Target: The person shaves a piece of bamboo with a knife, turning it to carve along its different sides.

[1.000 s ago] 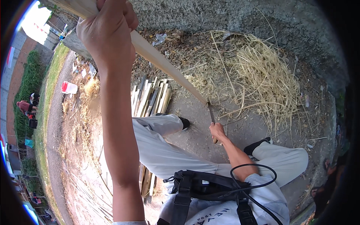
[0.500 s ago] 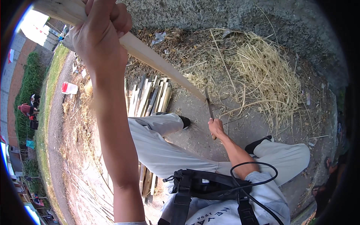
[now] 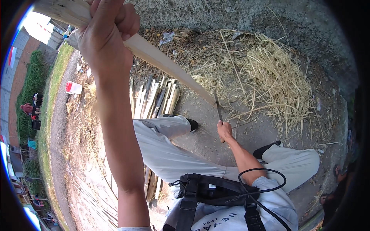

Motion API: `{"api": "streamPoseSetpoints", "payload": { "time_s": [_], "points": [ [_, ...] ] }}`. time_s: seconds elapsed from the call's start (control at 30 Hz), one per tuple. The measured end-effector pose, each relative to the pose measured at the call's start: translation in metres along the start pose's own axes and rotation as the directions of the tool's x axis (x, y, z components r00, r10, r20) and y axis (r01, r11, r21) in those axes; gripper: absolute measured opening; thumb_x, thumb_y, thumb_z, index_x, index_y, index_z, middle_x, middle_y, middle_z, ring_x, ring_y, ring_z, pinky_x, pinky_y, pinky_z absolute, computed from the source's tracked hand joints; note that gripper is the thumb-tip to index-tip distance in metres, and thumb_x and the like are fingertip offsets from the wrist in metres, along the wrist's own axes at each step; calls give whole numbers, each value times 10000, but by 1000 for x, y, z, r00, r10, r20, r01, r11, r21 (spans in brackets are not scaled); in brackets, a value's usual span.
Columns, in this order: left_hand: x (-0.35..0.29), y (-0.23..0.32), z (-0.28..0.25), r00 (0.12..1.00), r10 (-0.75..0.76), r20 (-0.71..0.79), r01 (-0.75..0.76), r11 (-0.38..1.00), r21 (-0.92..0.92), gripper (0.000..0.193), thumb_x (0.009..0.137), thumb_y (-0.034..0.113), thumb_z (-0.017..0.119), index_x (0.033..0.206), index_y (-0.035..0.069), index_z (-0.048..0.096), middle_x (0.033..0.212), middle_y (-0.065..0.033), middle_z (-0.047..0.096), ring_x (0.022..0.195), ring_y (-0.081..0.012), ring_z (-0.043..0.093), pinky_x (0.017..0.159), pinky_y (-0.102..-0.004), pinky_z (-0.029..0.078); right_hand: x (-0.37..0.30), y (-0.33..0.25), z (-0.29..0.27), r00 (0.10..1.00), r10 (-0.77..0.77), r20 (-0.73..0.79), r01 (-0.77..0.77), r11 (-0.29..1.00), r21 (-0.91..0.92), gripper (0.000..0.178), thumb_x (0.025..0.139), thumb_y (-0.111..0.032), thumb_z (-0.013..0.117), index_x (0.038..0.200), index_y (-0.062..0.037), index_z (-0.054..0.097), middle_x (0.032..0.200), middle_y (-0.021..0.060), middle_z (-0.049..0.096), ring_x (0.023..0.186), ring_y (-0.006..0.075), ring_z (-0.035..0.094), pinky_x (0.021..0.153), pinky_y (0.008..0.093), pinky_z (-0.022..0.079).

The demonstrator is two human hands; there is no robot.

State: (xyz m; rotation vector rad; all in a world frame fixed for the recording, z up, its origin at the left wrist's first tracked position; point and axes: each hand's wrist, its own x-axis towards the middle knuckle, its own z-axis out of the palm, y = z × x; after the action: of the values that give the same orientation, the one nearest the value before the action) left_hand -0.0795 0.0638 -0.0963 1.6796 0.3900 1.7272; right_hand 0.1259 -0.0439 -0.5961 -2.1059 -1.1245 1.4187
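Observation:
My left hand (image 3: 106,36) is raised at the upper left, its fingers wrapped round a long pale wooden pole (image 3: 165,61). The pole slants down and away to the right, and its lower end reaches the ground area before me. My right hand (image 3: 224,131) grips the handle of a machete (image 3: 219,107). The dark blade points away from me and meets the pole near its lower end; whether it cuts into the wood is too small to tell.
A heap of pale shavings (image 3: 279,77) lies ahead right, below a rough grey wall (image 3: 239,15). Split wood strips (image 3: 156,98) are stacked beside my left leg. A red and white container (image 3: 73,87) stands farther left. Other people (image 3: 30,109) are at the far left edge.
The whole view has shifted slightly. Both hands keep their grips, and the machete stays against the pole's lower end with hardly any visible movement.

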Motion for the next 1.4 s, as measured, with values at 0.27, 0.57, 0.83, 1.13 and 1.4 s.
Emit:
{"api": "streamPoseSetpoints", "payload": {
  "time_s": [0.27, 0.57, 0.83, 1.13, 1.4],
  "points": [
    [0, 4, -12, 996, -54, -67, 56, 998, 20, 303, 975, 35, 543, 688, 90, 461, 598, 45, 262, 489, -62, 245, 462, -243, 211, -58, -100, 12, 770, -563, -302, 630, 746, 216, 407, 1077, -293, 375, 1136, 12, 640, 625, 150, 611, 575, 252, 649, 546, 397, 486],
    [8, -9, -11, 992, -15, -121, 24, 997, 67, 294, 960, 14, 569, 690, 82, 473, 590, 41, 261, 478, -55, 247, 453, -242, 212, -26, -27, 40, 846, -480, -232, 497, 868, 16, 605, 1082, -390, 294, 864, 38, 662, 583, 159, 594, 587, 272, 664, 560, 382, 500],
    [4, -6, -4, 986, 10, -165, 2, 997, 73, 184, 932, 22, 615, 761, 41, 550, 593, 33, 291, 464, -60, 265, 448, -248, 228, -32, -81, 2, 972, -221, -75, 230, 962, 148, 599, 1028, -456, 445, 815, 53, 677, 637, 188, 650, 632, 295, 693, 622, 419, 537],
    [0, -14, 32, 967, 107, -230, -64, 980, 187, 92, 908, 20, 654, 826, -14, 629, 593, 17, 344, 471, -61, 323, 452, -240, 241, -40, -41, 23, 966, -220, -134, 223, 975, 12, 251, 915, -216, 665, 938, 29, 713, 859, 245, 714, 898, 409, 702, 771, 448, 539],
    [-1, -10, 46, 966, 147, -212, -104, 974, 200, 98, 903, 3, 655, 812, -29, 636, 611, 9, 360, 478, -64, 334, 448, -242, 253, -38, -91, -7, 896, -403, -188, 420, 906, 60, 239, 932, -208, 646, 921, 26, 693, 848, 241, 703, 843, 396, 699, 712, 459, 525]
  ]
}}
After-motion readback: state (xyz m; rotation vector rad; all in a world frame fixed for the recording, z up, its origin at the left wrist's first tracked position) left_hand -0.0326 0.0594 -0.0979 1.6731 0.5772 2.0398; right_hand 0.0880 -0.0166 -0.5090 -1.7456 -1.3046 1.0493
